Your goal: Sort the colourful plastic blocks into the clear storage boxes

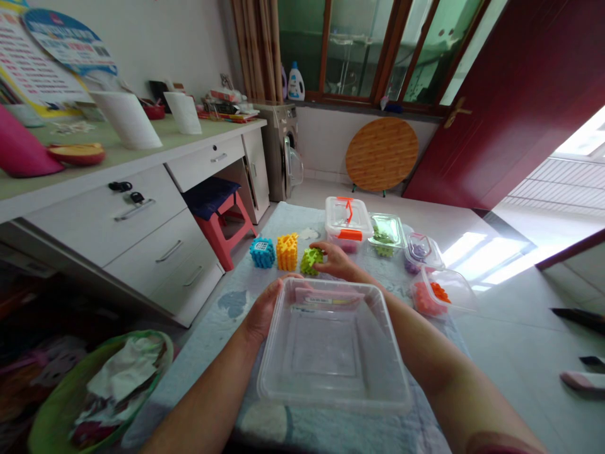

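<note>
Green blocks [309,263] near 12 o'clock from clear box [331,394], on or just over cloth [212,334]. Right hand [338,261] holds them, thumb and fingers around. Likely light, stiff, bumpy; best pinched by sides. Left hand [265,309] grips clear box at 10 o'clock. Yellow blocks [287,253] at 9 o'clock from green.

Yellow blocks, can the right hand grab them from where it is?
Probably yes: the yellow blocks stand uncovered, close by. But the right hand is on the green blocks, which sit between, so it would likely have to let go and reach over or around them.
</note>
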`<action>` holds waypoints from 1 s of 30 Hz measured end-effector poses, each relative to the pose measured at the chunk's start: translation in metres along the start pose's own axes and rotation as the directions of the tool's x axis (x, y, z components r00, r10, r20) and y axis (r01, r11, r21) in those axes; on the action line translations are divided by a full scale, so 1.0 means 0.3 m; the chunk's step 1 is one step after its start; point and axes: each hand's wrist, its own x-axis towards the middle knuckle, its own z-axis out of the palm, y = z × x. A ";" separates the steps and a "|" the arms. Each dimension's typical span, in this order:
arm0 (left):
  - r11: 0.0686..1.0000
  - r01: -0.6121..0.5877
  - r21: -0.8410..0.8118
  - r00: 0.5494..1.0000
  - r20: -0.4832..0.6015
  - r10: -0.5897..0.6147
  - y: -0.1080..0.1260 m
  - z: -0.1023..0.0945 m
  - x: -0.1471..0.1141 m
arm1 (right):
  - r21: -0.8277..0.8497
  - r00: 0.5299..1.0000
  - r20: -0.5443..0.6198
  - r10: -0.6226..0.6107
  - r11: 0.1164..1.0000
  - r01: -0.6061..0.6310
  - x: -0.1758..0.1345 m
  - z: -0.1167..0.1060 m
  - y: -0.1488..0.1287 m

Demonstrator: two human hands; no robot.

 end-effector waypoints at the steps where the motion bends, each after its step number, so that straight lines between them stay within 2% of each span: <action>1: 1.000 0.004 -0.009 1.000 0.006 -0.004 0.000 0.000 -0.001 | 0.013 1.000 -0.008 0.012 1.000 -0.012 -0.002 -0.007 0.001; 6: 0.999 0.030 -0.036 1.000 0.006 -0.030 0.000 0.001 -0.005 | 0.039 0.998 -0.030 0.052 0.998 -0.051 -0.017 -0.082 -0.015; 10: 1.000 0.020 -0.024 1.000 -0.010 -0.020 -0.004 -0.007 -0.001 | 0.048 0.998 -0.022 0.052 0.998 -0.051 -0.044 -0.198 -0.074; 14: 1.000 0.004 -0.013 1.000 -0.017 -0.004 -0.011 -0.017 0.005 | 0.063 0.998 -0.041 0.041 0.997 -0.038 -0.102 -0.325 -0.216; 17: 0.999 0.033 -0.027 0.999 -0.036 -0.034 -0.014 -0.013 0.005 | 0.097 0.999 0.036 0.019 0.995 -0.022 -0.166 -0.366 -0.358; 20: 0.996 0.052 -0.072 0.998 -0.028 -0.055 -0.018 0.008 0.006 | 0.072 0.981 0.193 -0.026 0.997 0.012 -0.232 -0.336 -0.471; 22: 0.996 0.048 -0.072 0.999 -0.005 -0.048 -0.021 0.027 0.009 | 0.031 0.947 0.317 -0.046 0.999 0.038 -0.268 -0.288 -0.510; 25: 0.997 0.057 -0.042 0.998 0.026 -0.056 -0.028 0.049 0.014 | -0.097 0.898 0.440 -0.010 0.994 0.059 -0.302 -0.199 -0.516; 30: 0.996 0.086 -0.024 0.996 0.038 -0.085 -0.034 0.047 0.017 | -0.348 0.847 0.520 0.114 0.933 0.089 -0.309 -0.078 -0.481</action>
